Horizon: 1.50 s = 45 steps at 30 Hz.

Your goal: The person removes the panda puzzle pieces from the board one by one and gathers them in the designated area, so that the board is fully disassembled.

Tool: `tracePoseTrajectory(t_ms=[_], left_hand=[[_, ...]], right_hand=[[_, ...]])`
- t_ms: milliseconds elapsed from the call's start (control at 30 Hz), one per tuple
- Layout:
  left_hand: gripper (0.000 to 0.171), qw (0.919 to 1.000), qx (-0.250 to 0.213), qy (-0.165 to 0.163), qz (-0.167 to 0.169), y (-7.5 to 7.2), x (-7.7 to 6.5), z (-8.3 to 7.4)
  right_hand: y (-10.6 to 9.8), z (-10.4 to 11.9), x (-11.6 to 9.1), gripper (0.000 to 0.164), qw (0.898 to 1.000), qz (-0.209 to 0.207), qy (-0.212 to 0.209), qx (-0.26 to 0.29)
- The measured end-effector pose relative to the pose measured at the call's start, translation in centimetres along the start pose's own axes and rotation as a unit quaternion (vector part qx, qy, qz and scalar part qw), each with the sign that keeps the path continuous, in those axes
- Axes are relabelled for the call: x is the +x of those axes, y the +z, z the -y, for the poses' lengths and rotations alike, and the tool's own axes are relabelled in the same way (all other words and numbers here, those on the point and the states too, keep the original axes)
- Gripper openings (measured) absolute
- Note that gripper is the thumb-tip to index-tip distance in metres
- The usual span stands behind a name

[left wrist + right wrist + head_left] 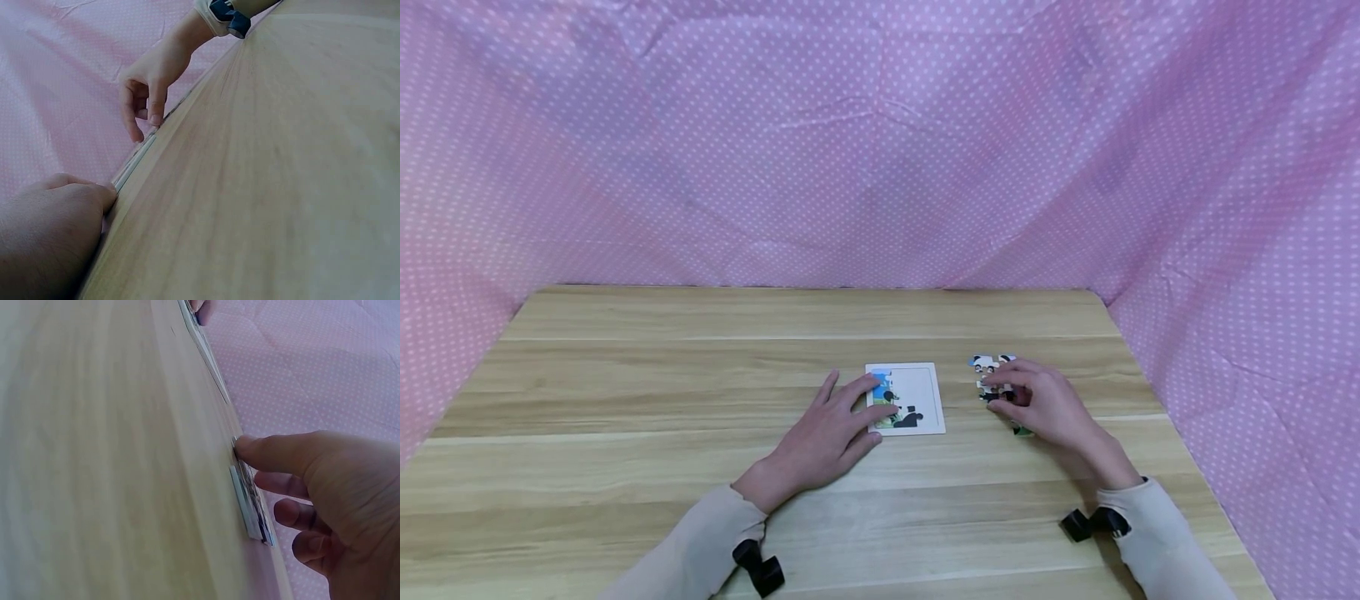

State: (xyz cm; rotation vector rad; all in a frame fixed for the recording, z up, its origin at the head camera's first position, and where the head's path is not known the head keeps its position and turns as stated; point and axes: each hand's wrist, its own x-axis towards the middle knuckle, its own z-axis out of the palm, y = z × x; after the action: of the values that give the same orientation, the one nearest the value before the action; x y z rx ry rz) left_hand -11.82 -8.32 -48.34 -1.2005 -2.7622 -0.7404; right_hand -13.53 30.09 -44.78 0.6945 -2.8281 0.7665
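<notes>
A square white puzzle board [923, 385] lies flat near the table's middle. Picture pieces in blue, green and black fill its left side and part of its bottom. My left hand [831, 435] rests with spread fingers on the board's left side, covering part of those pieces. To the right is a group of loose panda puzzle pieces [984, 363], partly hidden under my right hand [1054, 408]. In the right wrist view, the thumb [275, 452] touches the edge of the low-lying pieces [245, 509], with the other fingers bent beside them. Thumb and forefinger stand apart.
The wooden table [647, 375] spreads around the board. Pink dotted cloth [880, 167] hangs behind it and along both sides. Each wrist bears a small black camera, such as the one at the left cuff [760, 567].
</notes>
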Motion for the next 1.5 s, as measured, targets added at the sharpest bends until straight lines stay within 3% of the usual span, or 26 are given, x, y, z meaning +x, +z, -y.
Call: tracePoseTrajectory(t_ms=[267, 567, 900, 1200, 1500], left_hand=[[0.044, 0.9999, 0.004, 0.005, -0.008, 0.0, 0.0, -0.1], [0.041, 1.0, 0.001, 0.0, 0.002, -0.1, 0.1, -0.2], [0.039, 1.0, -0.002, 0.001, 0.004, -0.1, 0.1, -0.3], [0.038, 1.0, -0.004, -0.002, 0.006, 0.0, 0.0, -0.2], [0.039, 0.9999, 0.0, -0.004, 0.009, -0.1, 0.1, -0.3]], right_hand=[[0.1, 0.0, 0.0, 0.026, 1.0, 0.001, -0.009, 0.0], [0.1, 1.3, 0.3, 0.027, 0.999, -0.024, -0.038, -0.002], [0.6, 3.4, 0.7, 0.022, 1.0, -0.01, -0.008, 0.011], [1.7, 5.1, 1.3, 0.02, 0.999, -0.018, -0.012, 0.028], [2.9, 6.7, 1.9, 0.017, 0.999, 0.0, 0.001, 0.051]])
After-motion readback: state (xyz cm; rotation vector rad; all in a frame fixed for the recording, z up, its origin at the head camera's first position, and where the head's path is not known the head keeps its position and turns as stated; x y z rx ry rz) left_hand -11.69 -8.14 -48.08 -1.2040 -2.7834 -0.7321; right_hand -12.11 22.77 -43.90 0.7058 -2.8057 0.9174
